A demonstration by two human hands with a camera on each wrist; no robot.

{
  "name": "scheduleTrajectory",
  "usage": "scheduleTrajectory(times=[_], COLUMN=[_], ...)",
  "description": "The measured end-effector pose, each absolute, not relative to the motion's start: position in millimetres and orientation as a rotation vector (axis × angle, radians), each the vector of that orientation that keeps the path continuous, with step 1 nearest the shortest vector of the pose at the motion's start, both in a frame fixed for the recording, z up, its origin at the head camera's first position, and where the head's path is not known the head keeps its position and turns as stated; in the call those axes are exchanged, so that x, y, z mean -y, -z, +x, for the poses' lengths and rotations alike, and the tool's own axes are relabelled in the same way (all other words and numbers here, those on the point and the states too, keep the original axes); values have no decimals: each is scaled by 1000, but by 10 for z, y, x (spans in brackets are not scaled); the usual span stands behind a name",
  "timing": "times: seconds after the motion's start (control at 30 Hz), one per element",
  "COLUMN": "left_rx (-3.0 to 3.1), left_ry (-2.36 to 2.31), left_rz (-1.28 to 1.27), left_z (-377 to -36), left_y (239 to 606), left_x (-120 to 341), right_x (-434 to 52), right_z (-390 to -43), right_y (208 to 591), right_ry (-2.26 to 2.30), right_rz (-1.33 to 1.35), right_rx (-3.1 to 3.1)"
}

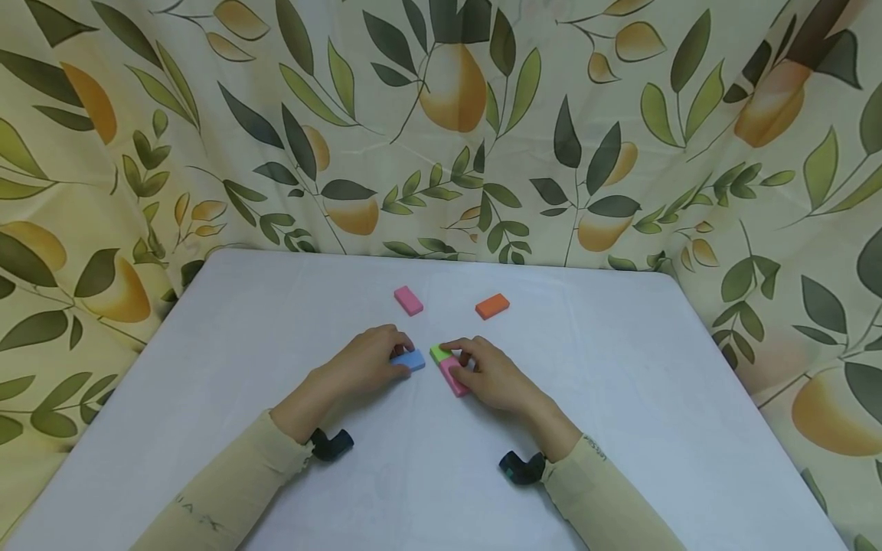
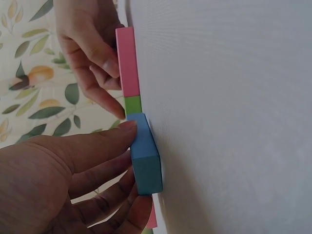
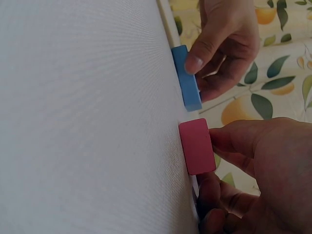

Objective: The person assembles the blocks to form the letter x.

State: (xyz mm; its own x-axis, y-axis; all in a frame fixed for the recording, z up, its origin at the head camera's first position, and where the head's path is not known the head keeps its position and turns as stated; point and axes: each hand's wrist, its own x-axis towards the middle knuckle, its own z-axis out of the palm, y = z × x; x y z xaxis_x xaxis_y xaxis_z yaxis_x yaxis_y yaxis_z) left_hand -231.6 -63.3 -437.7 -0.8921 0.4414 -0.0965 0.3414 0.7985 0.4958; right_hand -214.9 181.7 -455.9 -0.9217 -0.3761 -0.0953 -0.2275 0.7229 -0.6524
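Positioning blocks seems the step in hand: the left hand (image 1: pixel 365 361) pinches the blue block (image 1: pixel 412 360), desk (image 1: pixel 606 367) contact unclear; the right hand (image 1: pixel 498 375) grips the nearer pink block (image 1: pixel 452 373), end-on to the green block (image 1: pixel 439 353). Next likely calls for steadying these 2 while aligning blue.

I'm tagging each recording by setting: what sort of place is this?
Probably an indoor tabletop filming setup, though the wider room is out of view. A white table stands before a hanging fruit-and-leaf patterned cloth, and small black devices sit at the person's wrists.
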Motion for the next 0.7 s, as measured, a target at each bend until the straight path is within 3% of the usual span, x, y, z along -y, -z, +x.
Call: scheduleTrajectory(times=[0.7], left_rx=[-2761], left_ry=[-720], left_rz=[609], left_z=[-2342], left_y=[4381], left_x=[583], right_x=[-1818], right_z=[-2149], right_y=[4559], right_ry=[998], right_rz=[-482], right_rx=[-2698])
